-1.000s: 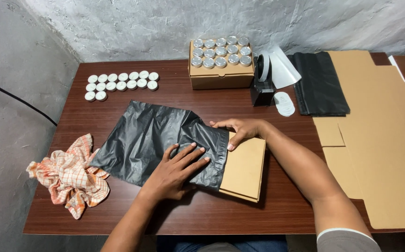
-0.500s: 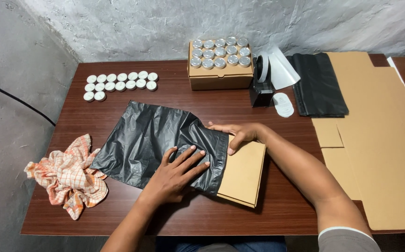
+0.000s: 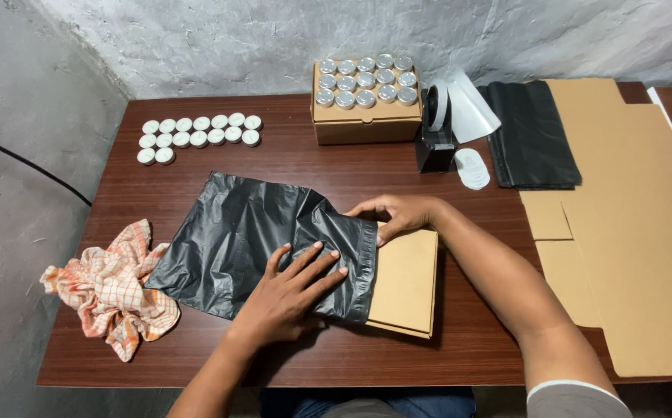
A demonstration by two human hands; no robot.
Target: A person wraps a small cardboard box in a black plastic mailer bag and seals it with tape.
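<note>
A black plastic mailer bag (image 3: pixel 243 236) lies in the middle of the brown table (image 3: pixel 289 159). A flat brown cardboard box (image 3: pixel 406 282) sticks partly out of the bag's open right end. My left hand (image 3: pixel 289 294) lies flat, fingers spread, on the bag over the box's near corner. My right hand (image 3: pixel 394 214) pinches the far edge of the bag's mouth where it meets the box.
An orange checked cloth (image 3: pixel 115 290) lies at the left. White round lids (image 3: pixel 197 133) sit in rows at the back left. A cardboard box of silver-lidded jars (image 3: pixel 365 97), a tape dispenser (image 3: pixel 435 128), folded black bags (image 3: pixel 533 133) and flat cardboard sheets (image 3: pixel 630 224) fill the back and right.
The box has gone a little further into the bag. My left hand slid slightly toward me along the bag; my right hand stayed at the bag's mouth.
</note>
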